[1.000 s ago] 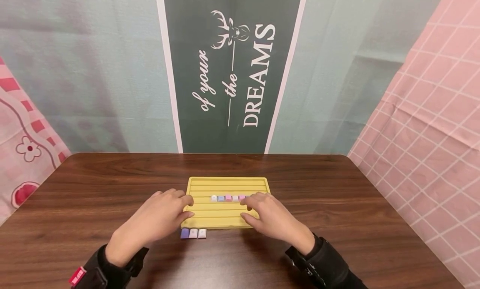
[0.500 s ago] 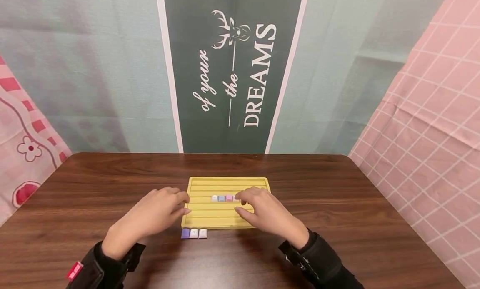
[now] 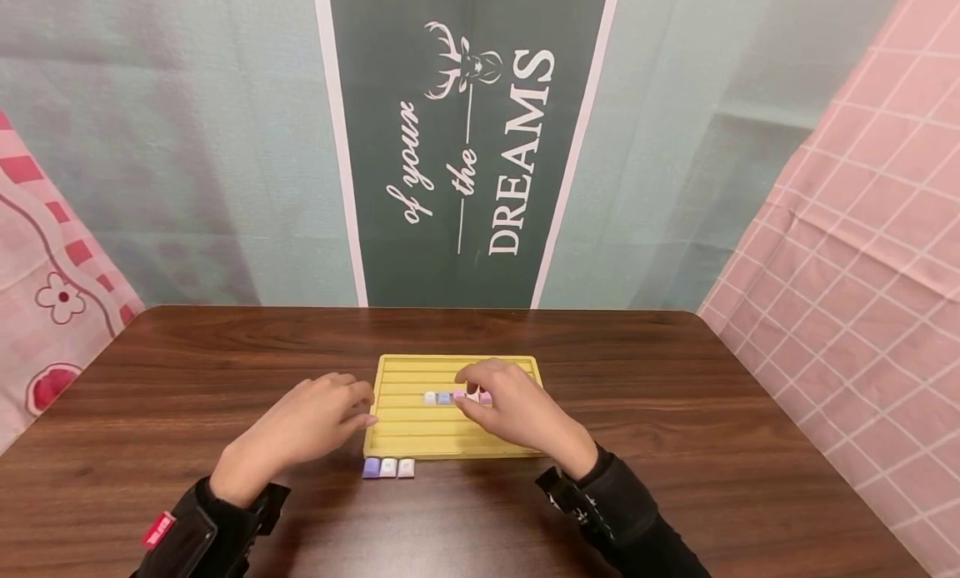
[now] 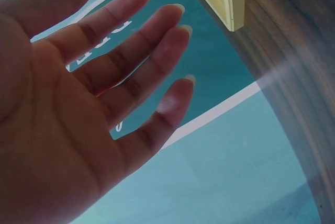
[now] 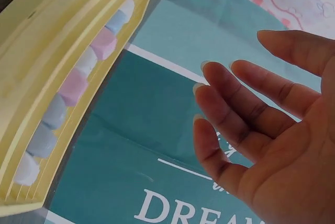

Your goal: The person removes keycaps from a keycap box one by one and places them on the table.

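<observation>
A yellow ridged tray (image 3: 420,441) lies on the table, with a row of keycaps (image 5: 73,86) in white, blue and pink along one of its grooves. My right hand (image 3: 510,403) hovers over the tray's right half, hiding part of that row in the head view. Its fingers are loosely bent with nothing between them, as the right wrist view shows. At the tray's left edge my left hand (image 3: 307,420) hangs with relaxed, spread fingers and holds nothing. Just in front of the tray's near left corner sit a purple keycap (image 3: 371,468) and two whitish keycaps (image 3: 397,468).
The dark wooden table (image 3: 637,395) reaches back to a green and teal cloth (image 3: 480,278) with white lettering. Pink patterned cloths hang at the left and right sides.
My right hand has moved left along the row, uncovering keycaps at its right and covering others. My left hand has drawn slightly left. The keycaps in front of the tray stay put.
</observation>
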The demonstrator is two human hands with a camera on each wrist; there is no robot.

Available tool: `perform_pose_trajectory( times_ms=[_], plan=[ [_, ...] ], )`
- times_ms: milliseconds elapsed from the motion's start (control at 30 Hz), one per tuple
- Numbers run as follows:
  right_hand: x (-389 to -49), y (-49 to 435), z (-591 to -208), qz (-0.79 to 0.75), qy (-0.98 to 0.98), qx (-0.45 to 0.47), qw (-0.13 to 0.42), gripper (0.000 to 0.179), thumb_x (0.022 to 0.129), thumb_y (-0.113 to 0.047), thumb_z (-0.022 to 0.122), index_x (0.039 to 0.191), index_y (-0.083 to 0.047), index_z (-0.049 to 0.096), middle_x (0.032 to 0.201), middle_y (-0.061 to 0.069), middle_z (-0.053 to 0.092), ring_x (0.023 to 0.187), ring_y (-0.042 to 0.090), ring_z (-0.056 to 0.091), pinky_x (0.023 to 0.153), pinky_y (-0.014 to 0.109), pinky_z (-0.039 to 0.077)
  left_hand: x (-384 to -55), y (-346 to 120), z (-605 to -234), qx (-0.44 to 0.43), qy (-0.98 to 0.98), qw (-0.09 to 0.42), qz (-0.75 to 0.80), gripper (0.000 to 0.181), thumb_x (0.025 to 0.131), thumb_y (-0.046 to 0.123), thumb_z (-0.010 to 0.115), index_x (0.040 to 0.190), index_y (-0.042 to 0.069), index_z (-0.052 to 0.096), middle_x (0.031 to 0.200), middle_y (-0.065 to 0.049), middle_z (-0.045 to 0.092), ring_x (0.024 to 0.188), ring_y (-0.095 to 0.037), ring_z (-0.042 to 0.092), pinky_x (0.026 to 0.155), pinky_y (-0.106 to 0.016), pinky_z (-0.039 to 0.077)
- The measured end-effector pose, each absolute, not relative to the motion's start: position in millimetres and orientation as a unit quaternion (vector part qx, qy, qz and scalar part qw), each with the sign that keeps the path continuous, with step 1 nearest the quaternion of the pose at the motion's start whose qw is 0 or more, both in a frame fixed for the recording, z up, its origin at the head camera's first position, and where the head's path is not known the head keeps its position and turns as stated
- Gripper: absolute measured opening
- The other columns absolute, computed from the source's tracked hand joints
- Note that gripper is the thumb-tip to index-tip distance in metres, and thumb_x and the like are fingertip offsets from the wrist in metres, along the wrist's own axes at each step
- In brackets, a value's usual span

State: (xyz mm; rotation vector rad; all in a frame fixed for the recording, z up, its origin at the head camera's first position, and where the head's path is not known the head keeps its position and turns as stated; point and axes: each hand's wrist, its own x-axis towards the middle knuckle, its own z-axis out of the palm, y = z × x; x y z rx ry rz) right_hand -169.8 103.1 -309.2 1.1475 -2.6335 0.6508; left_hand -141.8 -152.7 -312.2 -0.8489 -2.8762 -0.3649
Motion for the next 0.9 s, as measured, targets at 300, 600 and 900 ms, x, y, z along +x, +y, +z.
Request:
perform_pose_trajectory(
  times_ms=[300, 600, 900],
  plan=[
    [-178.4, 93.2, -306.8, 0.207, -0.898, 0.381, 0.069, 0.019, 0.085, -0.016, 0.064, 0.098, -0.003, 0.065, 0.081, 0.003, 0.061, 0.075, 0.018, 0.055, 0.066, 0.028, 0.044, -145.4, -151.1, -318.2, -0.267, -0.955, 0.039, -0.124, 0.016, 0.083, 0.022, 0.067, 0.091, 0.008, 0.064, 0.079, 0.003, 0.055, 0.071, -0.013, 0.052, 0.057, -0.031, 0.039],
    [-188.5, 87.1, -310.4, 0.184, -0.906, 0.378, 0.047, 0.021, 0.084, -0.018, 0.065, 0.097, -0.002, 0.065, 0.082, 0.006, 0.061, 0.076, 0.017, 0.053, 0.067, 0.03, 0.043, -146.3, -149.3, -323.4, -0.279, -0.952, 0.054, -0.114, 0.014, 0.082, 0.021, 0.068, 0.089, 0.01, 0.064, 0.078, 0.004, 0.055, 0.072, -0.014, 0.053, 0.057, -0.033, 0.04],
    [-192.4, 83.0, -315.3, 0.161, -0.912, 0.377, 0.025, 0.021, 0.084, -0.018, 0.065, 0.097, -0.003, 0.066, 0.087, 0.007, 0.062, 0.084, 0.019, 0.053, 0.071, 0.031, 0.043, -145.8, -146.7, -326.2, -0.281, -0.952, 0.055, -0.11, 0.013, 0.082, 0.021, 0.068, 0.088, 0.01, 0.063, 0.078, 0.003, 0.055, 0.073, -0.015, 0.053, 0.057, -0.033, 0.04]
  ],
)
